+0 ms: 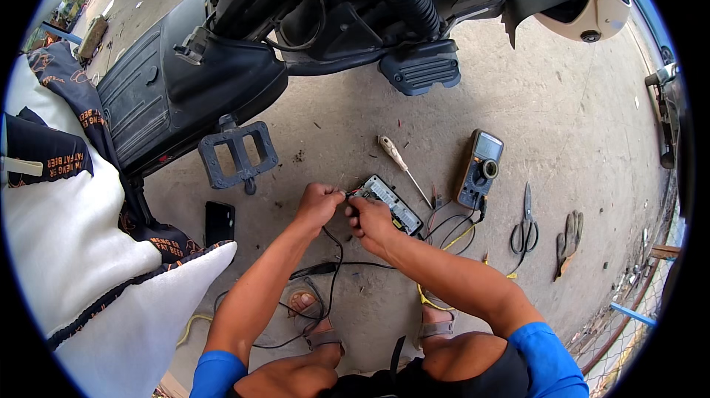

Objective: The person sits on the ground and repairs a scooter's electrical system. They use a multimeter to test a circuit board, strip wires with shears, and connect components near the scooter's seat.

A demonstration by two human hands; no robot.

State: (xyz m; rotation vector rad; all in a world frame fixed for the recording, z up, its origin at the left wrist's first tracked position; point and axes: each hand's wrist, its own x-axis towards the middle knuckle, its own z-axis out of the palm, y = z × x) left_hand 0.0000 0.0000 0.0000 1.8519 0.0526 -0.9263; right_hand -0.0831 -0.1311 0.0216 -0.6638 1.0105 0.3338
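Note:
My left hand [320,204] pinches a thin wire [348,195] at the left end of an open electronic board in a dark case [387,201]. My right hand [365,217] is closed just beside it at the same wires, partly covering the board's lower left. Black cables hang below my hands onto the concrete. A screwdriver [390,151] with a pale handle lies beyond the board, and a multimeter [478,169] with attached leads lies to its right. Black-handled scissors [525,232] rest further right.
A black scooter [177,95] with a pedal [237,152] fills the top and left, with a white padded cover [89,243] at left. A phone [220,224] lies left, a glove [568,246] right. A cream helmet [595,10] hangs at upper right; a wire fence runs along the lower right.

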